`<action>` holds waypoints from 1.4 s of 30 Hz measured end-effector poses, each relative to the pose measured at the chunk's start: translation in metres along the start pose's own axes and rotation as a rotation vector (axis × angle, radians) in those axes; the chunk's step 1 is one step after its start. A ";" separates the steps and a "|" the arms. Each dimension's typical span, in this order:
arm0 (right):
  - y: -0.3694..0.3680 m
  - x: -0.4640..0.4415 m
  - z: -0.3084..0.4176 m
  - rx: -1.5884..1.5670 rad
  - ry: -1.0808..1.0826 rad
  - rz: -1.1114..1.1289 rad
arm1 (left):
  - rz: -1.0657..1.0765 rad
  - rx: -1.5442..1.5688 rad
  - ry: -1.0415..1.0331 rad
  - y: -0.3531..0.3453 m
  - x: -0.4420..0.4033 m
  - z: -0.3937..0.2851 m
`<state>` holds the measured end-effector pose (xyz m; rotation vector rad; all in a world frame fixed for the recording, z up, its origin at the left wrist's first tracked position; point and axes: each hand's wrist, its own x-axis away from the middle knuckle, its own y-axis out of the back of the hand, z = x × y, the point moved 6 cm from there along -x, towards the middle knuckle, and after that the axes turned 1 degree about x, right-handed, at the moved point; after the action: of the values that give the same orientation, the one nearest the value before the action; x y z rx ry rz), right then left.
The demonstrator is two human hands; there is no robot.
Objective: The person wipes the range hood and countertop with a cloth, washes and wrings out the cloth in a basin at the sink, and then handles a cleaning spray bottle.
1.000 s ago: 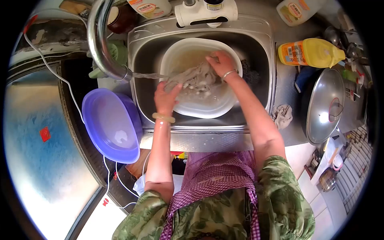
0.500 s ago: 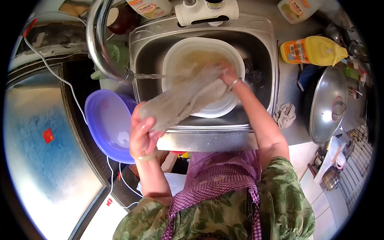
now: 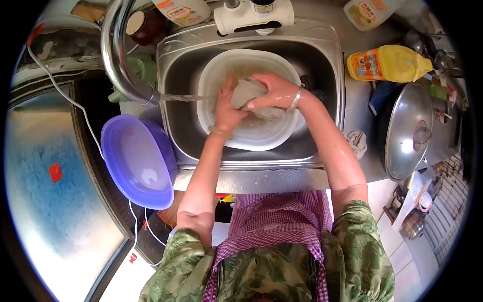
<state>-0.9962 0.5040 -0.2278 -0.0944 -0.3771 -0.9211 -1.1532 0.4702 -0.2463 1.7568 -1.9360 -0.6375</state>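
Right hand [image 3: 276, 92], part-curled, gripped bunched grey cloth [image 3: 249, 91] from right. Left hand [image 3: 230, 111], part-curled, finger ends blurred, held same cloth from left. Cloth was between hands, over white basin [image 3: 207, 121] in sink [image 3: 182, 75].

I have the basin [image 3: 256, 144] in the sink [image 3: 181, 121], the cloth [image 3: 247, 90] over it between left hand [image 3: 230, 108] and right hand [image 3: 276, 92], a tub [image 3: 137, 158] leftward, a bottle [image 3: 390, 64] and pan lid [image 3: 408, 133] rightward (a rag [image 3: 357, 144] between lid and sink).
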 end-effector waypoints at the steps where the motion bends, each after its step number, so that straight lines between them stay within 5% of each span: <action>1: 0.007 0.005 0.010 -0.063 -0.028 0.042 | 0.034 0.086 0.102 0.007 -0.001 0.005; 4: 0.023 -0.006 -0.030 0.399 -0.034 -0.088 | 0.022 0.313 0.444 0.047 0.012 -0.004; 8: 0.006 -0.022 -0.093 0.915 -0.133 -0.266 | -0.023 0.201 0.360 0.066 0.031 -0.026; 9: 0.003 -0.021 -0.104 0.842 -0.162 -0.379 | -0.044 0.112 0.381 0.065 0.027 -0.022; 12: -0.026 -0.008 -0.093 0.999 0.196 -0.557 | -0.032 -0.006 0.424 0.047 0.030 0.014; 14: -0.035 -0.009 -0.093 0.921 0.286 -0.557 | -0.080 0.043 0.382 0.036 0.023 0.007; 15: -0.044 -0.012 -0.097 0.819 0.296 -0.526 | 0.098 0.384 0.443 0.028 0.024 -0.011; 17: -0.059 -0.026 -0.111 0.562 0.289 -0.449 | 0.040 0.781 0.498 0.027 0.028 -0.048; 21: -0.065 -0.031 -0.121 0.108 -0.137 -0.137 | -0.060 1.278 0.420 0.058 0.037 -0.068; 24: -0.029 -0.010 -0.121 -0.331 -0.324 -0.226 | -0.120 1.386 0.494 0.077 0.035 -0.048; 25: -0.018 -0.008 -0.122 -0.337 -0.346 -0.273 | -0.159 1.356 0.527 0.069 0.039 -0.014; 30: -0.004 -0.018 -0.117 0.776 -0.251 -0.687 | -0.196 0.601 0.792 -0.015 0.042 0.106; 31: -0.011 -0.020 -0.117 0.765 -0.298 -0.620 | -0.220 0.400 0.817 -0.025 0.043 0.111; 33: -0.018 -0.024 -0.111 0.742 -0.387 -0.485 | -0.109 0.568 0.945 -0.033 0.040 0.085; 36: -0.041 -0.041 -0.145 0.381 -0.057 -0.524 | 0.012 1.005 1.010 -0.049 0.035 0.095; 38: -0.068 -0.028 -0.094 0.153 0.190 -0.405 | 0.039 1.298 0.982 -0.055 0.034 0.099; 40: -0.098 -0.009 -0.033 0.095 0.372 -0.402 | 0.040 1.519 0.914 -0.050 0.028 0.091; 41: -0.107 0.002 -0.007 0.212 0.378 -0.405 | 0.289 1.770 0.809 -0.036 0.028 0.054; 42: -0.115 0.015 0.016 0.329 0.379 -0.406 | 0.259 1.809 0.776 -0.026 0.025 0.036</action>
<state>-1.0835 0.4268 -0.2173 0.4685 -0.1910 -1.2365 -1.1573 0.4448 -0.2903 1.7479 -1.8789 2.1685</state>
